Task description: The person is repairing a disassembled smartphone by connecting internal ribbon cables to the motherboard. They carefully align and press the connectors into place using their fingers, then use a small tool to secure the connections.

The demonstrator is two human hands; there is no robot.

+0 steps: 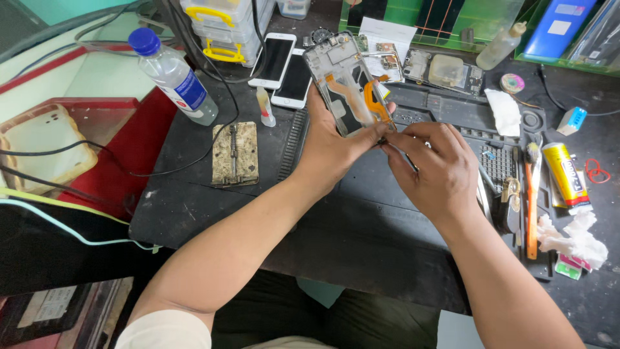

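Dark and cluttered, our table [213, 213] has a water bottle [173, 76] far left of the phone frame [345, 84]. Our left hand [332, 145] grips that opened frame, back exposed, orange ribbon cable showing. Just right of the frame, our right hand [436, 165] pinches a thin tool [408, 158] at its lower edge. We judge prying is underway; steady, gentle leverage comes next.

Bottle [173, 76] left of 2 phones [284, 70].

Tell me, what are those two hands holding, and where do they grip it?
The left hand grips an opened phone frame by its lower end. The right hand pinches a thin tool; its kind is unclear.
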